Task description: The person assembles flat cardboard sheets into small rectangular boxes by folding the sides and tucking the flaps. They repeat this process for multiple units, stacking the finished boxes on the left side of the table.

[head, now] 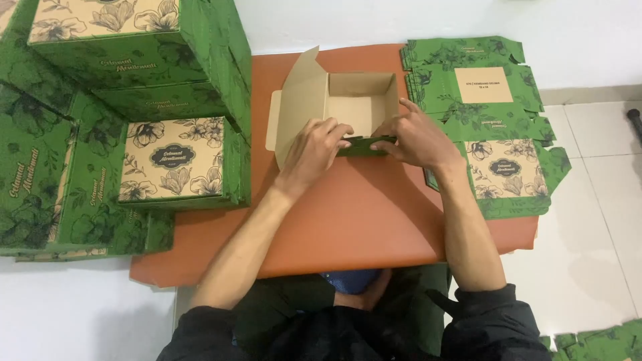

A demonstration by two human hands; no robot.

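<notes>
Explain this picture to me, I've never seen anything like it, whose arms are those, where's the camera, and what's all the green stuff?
There is one picture, taken by a camera worn on a person's head and looking down, so the two bare arms are that person's own. They sit at an orange-brown mat. Both hands grip the green front edge of a half-folded cardboard box, brown inside and open at the top: the left hand on one side, the right hand on the other. To the left stand finished green boxes with a flower pattern, stacked up. To the right lies a pile of flat, unfolded box sheets of the same design. A few more green pieces lie on the white floor at the lower right.
</notes>
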